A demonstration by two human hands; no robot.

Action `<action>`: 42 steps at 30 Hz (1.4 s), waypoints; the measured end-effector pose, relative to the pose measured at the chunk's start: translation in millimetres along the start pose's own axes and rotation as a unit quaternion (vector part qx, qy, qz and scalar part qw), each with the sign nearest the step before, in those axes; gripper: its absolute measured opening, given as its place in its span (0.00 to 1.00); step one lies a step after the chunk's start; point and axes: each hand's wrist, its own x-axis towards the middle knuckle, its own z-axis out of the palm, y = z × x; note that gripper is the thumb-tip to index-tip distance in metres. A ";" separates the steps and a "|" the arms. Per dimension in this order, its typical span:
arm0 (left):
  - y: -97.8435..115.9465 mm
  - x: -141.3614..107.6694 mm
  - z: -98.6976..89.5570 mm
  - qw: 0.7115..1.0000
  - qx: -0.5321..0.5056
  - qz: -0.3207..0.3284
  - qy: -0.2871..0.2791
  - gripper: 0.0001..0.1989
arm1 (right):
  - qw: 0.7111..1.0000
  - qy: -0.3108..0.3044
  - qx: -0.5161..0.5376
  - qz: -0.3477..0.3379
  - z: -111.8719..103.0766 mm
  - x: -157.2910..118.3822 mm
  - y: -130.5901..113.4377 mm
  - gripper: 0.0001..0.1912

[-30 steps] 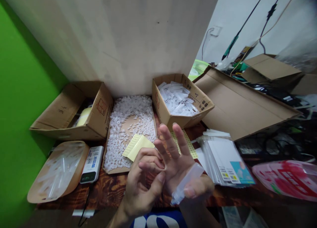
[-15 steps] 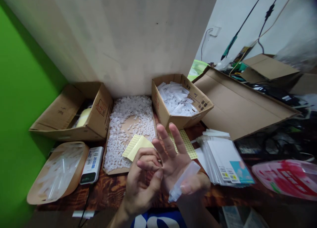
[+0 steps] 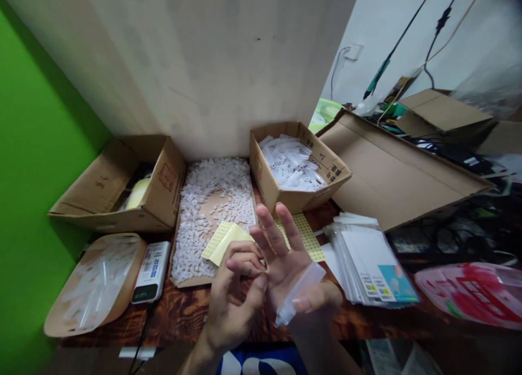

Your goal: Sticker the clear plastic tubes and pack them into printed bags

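Note:
My right hand faces me palm up, several fingers raised. Its thumb presses a small translucent plastic tube slantwise against the palm, the tube's narrower end pointing down left. At the little-finger side of that palm, my left hand is closed in a pinch, its fingertips touching or almost touching the right hand. What the pinch holds, if anything, is hidden. Behind my hands lie a folded yellow sticker sheet on the tray's edge and another yellow sticker sheet with rows of small marks.
A shallow cardboard tray holds many small white plastic pieces. Right of it, a cardboard box contains translucent tubes. At left are another box, a tan bin and a white device. Packaged cards lie right.
Both hands keep nearly the same pose. The right hand and its tube have shifted slightly left.

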 end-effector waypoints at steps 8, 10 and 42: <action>-50.1 -17.8 -29.4 0.971 0.213 -0.080 -0.076 0.14 | 0.971 0.052 -0.213 0.097 -42.4 -19.0 -7.5 0.16; -72.0 -31.0 -44.5 0.949 0.301 -0.073 -0.063 0.13 | 0.905 0.102 -0.398 0.111 -70.3 -30.1 -14.8 0.14; -159.2 -24.2 -94.8 0.846 0.522 -0.047 -0.092 0.22 | 0.292 0.282 -0.909 0.095 -182.2 -82.5 -45.2 0.22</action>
